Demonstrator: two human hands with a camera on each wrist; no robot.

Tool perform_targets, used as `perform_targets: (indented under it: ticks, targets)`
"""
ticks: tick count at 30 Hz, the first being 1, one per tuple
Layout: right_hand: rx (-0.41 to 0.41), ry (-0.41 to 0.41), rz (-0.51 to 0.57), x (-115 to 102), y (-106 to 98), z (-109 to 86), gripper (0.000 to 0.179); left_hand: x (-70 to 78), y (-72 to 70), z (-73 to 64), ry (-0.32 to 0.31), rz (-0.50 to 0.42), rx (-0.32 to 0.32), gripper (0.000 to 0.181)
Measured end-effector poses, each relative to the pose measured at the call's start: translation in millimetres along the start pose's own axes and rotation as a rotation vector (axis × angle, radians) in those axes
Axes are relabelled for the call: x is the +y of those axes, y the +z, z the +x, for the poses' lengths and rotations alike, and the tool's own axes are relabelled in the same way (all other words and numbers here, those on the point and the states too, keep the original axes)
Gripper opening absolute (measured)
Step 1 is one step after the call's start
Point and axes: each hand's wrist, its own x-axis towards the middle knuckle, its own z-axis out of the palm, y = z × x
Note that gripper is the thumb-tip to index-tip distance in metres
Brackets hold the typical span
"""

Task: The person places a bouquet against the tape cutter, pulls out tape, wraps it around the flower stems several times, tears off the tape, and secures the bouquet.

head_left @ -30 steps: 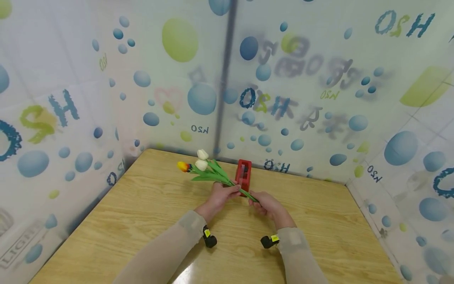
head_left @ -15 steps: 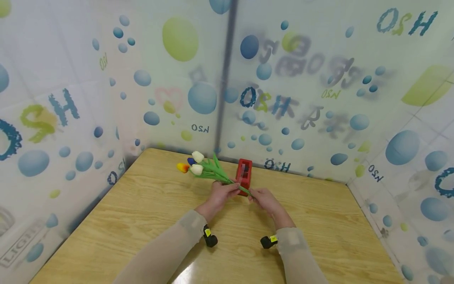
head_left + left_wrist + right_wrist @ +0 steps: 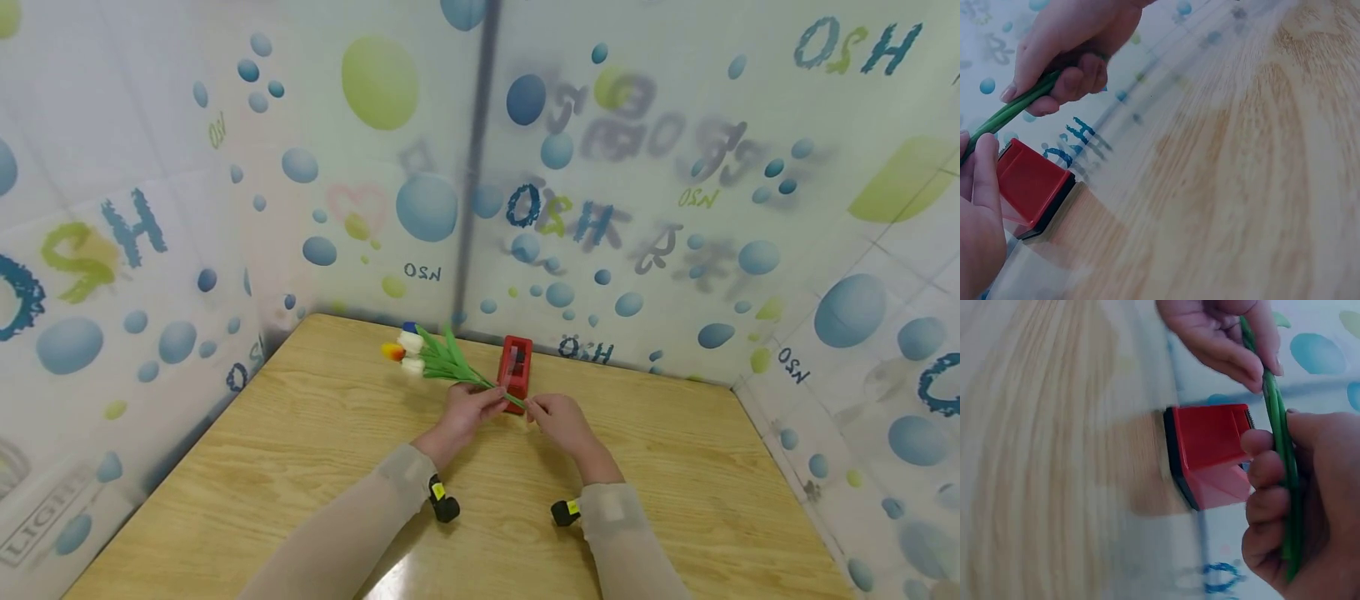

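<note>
A bunch of tulips (image 3: pixel 448 360) with two white blooms, one blue and one yellow-orange points to the far left in the head view. My left hand (image 3: pixel 462 412) pinches its green stems between thumb and fingers partway down. Near the lower ends, my right hand (image 3: pixel 562 423) grips the same stems. In the right wrist view, curled fingers wrap these stems (image 3: pixel 1280 428), and the left fingertips hold them higher up. A red tape dispenser (image 3: pixel 1210 434) stands on the table just behind the hands, with a clear strip of tape (image 3: pixel 512 365) showing over it.
The wooden table (image 3: pixel 337 433) reaches back to a patterned curtain (image 3: pixel 637 208) printed with blue and green bubbles. More curtain (image 3: pixel 112 333) hangs along the left side. A black wrist camera (image 3: pixel 444 505) sits at each cuff.
The bunch has turned in my hands, bringing the blue bloom into view at the top. My right hand has shifted slightly left along the stems, while the left hand and tape dispenser stay put.
</note>
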Motion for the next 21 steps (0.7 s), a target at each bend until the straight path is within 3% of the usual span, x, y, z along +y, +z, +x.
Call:
perform_targets:
  ticks: [3, 9, 13, 17, 21]
  targets:
    - [-0.012, -0.004, -0.006, -2.6, -2.0, -1.3, 0.040, 1.0, 0.0, 0.5, -0.005, -0.002, -0.009, 0.006]
    - [-0.179, 0.203, 0.373, 4.0, -3.7, -1.5, 0.061, 2.9, 1.0, 2.1, 0.015, 0.015, -0.037, 0.009]
    - [-0.299, 0.280, 0.524, 10.4, -6.6, -1.1, 0.057, 3.1, 1.4, 2.7, 0.032, 0.040, -0.026, 0.006]
    - [-0.331, 0.272, 0.608, 14.7, -8.3, 0.3, 0.047, 3.4, 2.0, 2.3, 0.035, 0.029, -0.017, 0.008]
    - [-0.304, 0.199, 0.538, 15.7, -7.5, 1.5, 0.047, 3.2, 1.9, 0.6, 0.028, 0.029, -0.013, 0.012]
